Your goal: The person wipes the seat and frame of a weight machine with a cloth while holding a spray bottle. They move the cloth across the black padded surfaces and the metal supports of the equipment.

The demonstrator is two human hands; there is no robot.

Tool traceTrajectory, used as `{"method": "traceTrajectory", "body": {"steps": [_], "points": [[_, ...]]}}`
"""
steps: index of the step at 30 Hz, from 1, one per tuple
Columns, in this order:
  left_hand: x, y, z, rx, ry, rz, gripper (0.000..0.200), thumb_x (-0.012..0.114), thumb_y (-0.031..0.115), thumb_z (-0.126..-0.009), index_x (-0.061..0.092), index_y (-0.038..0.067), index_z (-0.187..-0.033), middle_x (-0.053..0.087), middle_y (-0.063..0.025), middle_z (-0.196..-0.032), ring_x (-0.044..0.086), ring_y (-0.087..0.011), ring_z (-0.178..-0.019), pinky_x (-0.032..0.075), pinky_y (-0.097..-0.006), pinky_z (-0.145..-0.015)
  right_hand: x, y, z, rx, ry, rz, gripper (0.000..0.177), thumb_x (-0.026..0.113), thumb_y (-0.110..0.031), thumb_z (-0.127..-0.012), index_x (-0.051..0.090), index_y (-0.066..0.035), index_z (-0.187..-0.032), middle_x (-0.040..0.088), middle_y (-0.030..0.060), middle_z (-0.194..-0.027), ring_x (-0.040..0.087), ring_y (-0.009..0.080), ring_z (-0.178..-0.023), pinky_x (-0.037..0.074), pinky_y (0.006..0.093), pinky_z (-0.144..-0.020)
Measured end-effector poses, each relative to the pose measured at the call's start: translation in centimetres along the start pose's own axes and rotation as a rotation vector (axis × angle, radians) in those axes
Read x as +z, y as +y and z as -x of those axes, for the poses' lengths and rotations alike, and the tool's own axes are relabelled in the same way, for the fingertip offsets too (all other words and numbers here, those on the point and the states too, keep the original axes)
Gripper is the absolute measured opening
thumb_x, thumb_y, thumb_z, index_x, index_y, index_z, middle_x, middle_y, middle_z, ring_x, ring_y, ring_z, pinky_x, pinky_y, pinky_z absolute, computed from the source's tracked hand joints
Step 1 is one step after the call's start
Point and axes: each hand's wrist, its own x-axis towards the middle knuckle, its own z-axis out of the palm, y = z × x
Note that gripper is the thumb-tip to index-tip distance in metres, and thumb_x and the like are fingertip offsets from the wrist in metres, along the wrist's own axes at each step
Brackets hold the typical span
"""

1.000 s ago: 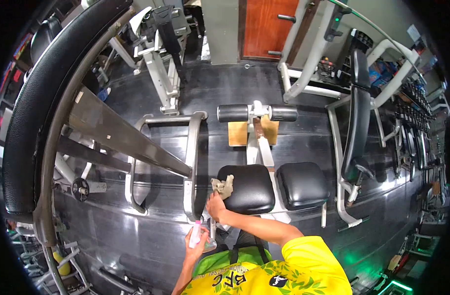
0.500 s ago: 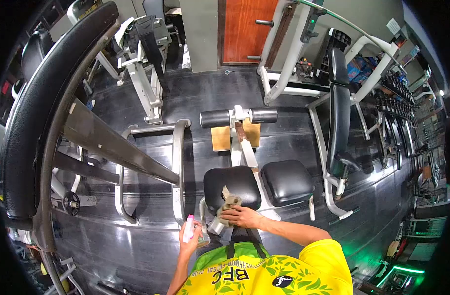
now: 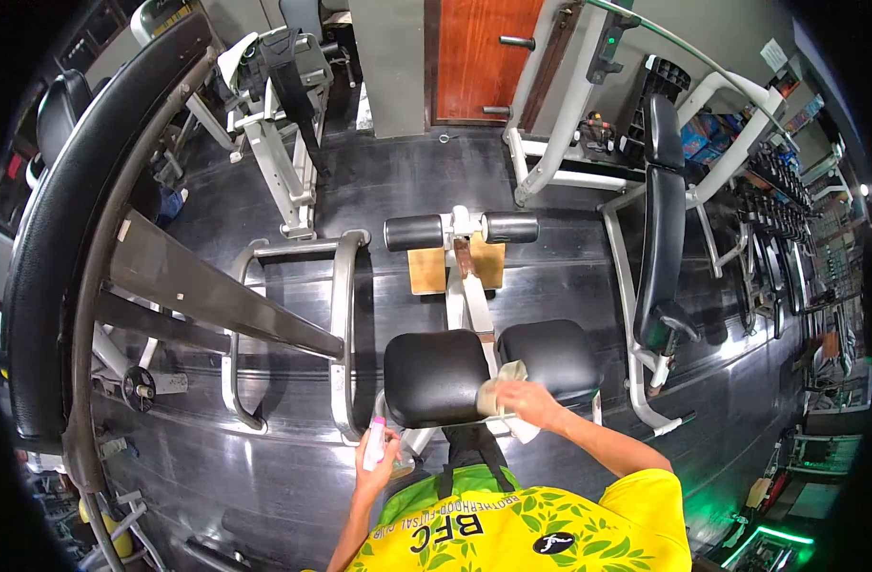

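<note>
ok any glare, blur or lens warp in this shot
Head view: strong fisheye bending with black corners; white glare streaks on the dark floor, a green glow at lower right; the right hand looks slightly motion-blurred.

A single wide head view looks forward and steeply down, its rim seemingly lens-darkened.

Your left hand (image 3: 383,452) is raised, fingers curled closed, its forearm (image 3: 360,515) angling up from the lower edge. Your right arm (image 3: 609,448) bends at the elbow and reaches inward across your front, the right hand (image 3: 526,399) closed, knuckles up, slightly blurred.
</note>
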Motion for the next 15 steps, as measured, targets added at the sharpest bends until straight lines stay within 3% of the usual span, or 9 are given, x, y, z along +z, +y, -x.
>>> {"method": "traceTrajectory", "body": {"steps": [2, 4, 6, 8, 10, 11, 12, 14, 15], "points": [[0.7, -0.2, -0.1, 0.005, 0.015, 0.031, 0.014, 0.06, 0.001, -0.089, 0.054, 0.001, -0.101, 0.061, -0.0055, -0.087, 0.059, -0.0088, -0.063, 0.049, -0.0245, -0.058, -0.2, 1.9, -1.0, 0.629, 0.062, -0.412, 0.017, 0.052, -0.003, -0.081, 0.061, -0.009, -0.094, 0.066, 0.0109, -0.107, 0.064, 0.0277, -0.098, 0.051, 0.0362, -0.081], [1.2, 0.0, -0.2, 0.011, 0.017, 0.035, 0.015, 0.06, 0.0, -0.089, 0.054, 0.001, -0.102, 0.061, -0.0059, -0.089, 0.059, -0.009, -0.063, 0.049, -0.0246, -0.059, 1.9, 4.9, -3.3, 0.821, 0.495, -0.384, 0.018, 0.049, -0.006, -0.087, 0.061, -0.003, -0.1, 0.066, 0.0201, -0.091, 0.065, 0.0352, -0.086, 0.051, 0.0404, -0.076], [1.6, -0.1, -0.3, 0.009, 0.037, 0.049, 0.015, 0.06, 0.0, -0.089, 0.054, 0.0, -0.103, 0.061, -0.0059, -0.088, 0.059, -0.0092, -0.063, 0.05, -0.0247, -0.059, 4.1, 8.4, -5.4, 1.033, 0.548, -0.524, 0.023, 0.049, -0.015, -0.092, 0.06, -0.001, -0.107, 0.064, 0.0233, -0.089, 0.064, 0.038, -0.088, 0.05, 0.0418, -0.077], [2.1, 0.0, -0.3, 0.002, 0.054, 0.062, 0.015, 0.06, 0.0, -0.089, 0.054, 0.0, -0.103, 0.061, -0.0059, -0.088, 0.059, -0.0094, -0.063, 0.05, -0.0248, -0.059, 7.8, 11.8, -7.4, 1.167, 0.445, -0.453, 0.026, 0.051, -0.02, -0.093, 0.059, -0.001, -0.109, 0.065, 0.0204, -0.085, 0.065, 0.0328, -0.085, 0.049, 0.0402, -0.075], [2.7, 0.6, -0.3, 0.001, 0.073, 0.064, 0.015, 0.06, 0.0, -0.089, 0.054, 0.0, -0.103, 0.061, -0.006, -0.087, 0.06, -0.0098, -0.063, 0.05, -0.0251, -0.059, 11.1, 13.4, -8.8, 1.111, 0.395, -0.736, 0.028, 0.051, -0.024, -0.094, 0.061, -0.003, -0.109, 0.068, 0.0166, -0.083, 0.066, 0.0281, -0.08, 0.049, 0.0394, -0.073], [3.0, 0.7, -0.3, -0.005, 0.072, 0.056, 0.015, 0.06, 0.0, -0.089, 0.054, 0.0, -0.103, 0.061, -0.006, -0.087, 0.06, -0.0098, -0.063, 0.05, -0.0251, -0.059, 17.2, 16.7, -8.9, 1.188, 0.139, -0.838, 0.032, 0.047, -0.028, -0.096, 0.061, -0.004, -0.112, 0.068, 0.0152, -0.095, 0.064, 0.0233, -0.087, 0.048, 0.0373, -0.077], [3.3, 0.8, -0.2, -0.015, 0.069, 0.055, 0.015, 0.059, 0.0, -0.088, 0.055, 0.0, -0.103, 0.061, -0.006, -0.086, 0.06, -0.0099, -0.063, 0.05, -0.0252, -0.059, 18.2, 15.7, -9.8, 1.164, 0.245, -0.961, 0.035, 0.045, -0.03, -0.097, 0.06, -0.004, -0.116, 0.065, 0.0173, -0.109, 0.061, 0.0253, -0.101, 0.046, 0.0358, -0.085], [3.5, 1.0, 0.0, -0.034, 0.059, 0.034, 0.014, 0.059, 0.0, -0.088, 0.055, -0.001, -0.102, 0.061, -0.006, -0.085, 0.06, -0.01, -0.063, 0.05, -0.0253, -0.059, 18.3, 14.1, -11.2, 1.267, 0.421, -0.988, 0.043, 0.046, -0.033, -0.094, 0.056, -0.003, -0.122, 0.062, 0.0226, -0.115, 0.054, 0.0348, -0.116, 0.041, 0.0387, -0.098], [3.7, 0.9, 0.1, -0.028, 0.056, 0.045, 0.014, 0.059, 0.0, -0.088, 0.055, -0.001, -0.101, 0.062, -0.0062, -0.085, 0.06, -0.0101, -0.063, 0.05, -0.0253, -0.06, 17.5, 13.7, -11.0, 1.275, 0.425, -0.995, 0.043, 0.046, -0.033, -0.094, 0.056, -0.003, -0.122, 0.062, 0.0226, -0.115, 0.054, 0.0348, -0.116, 0.041, 0.0387, -0.098]]}}
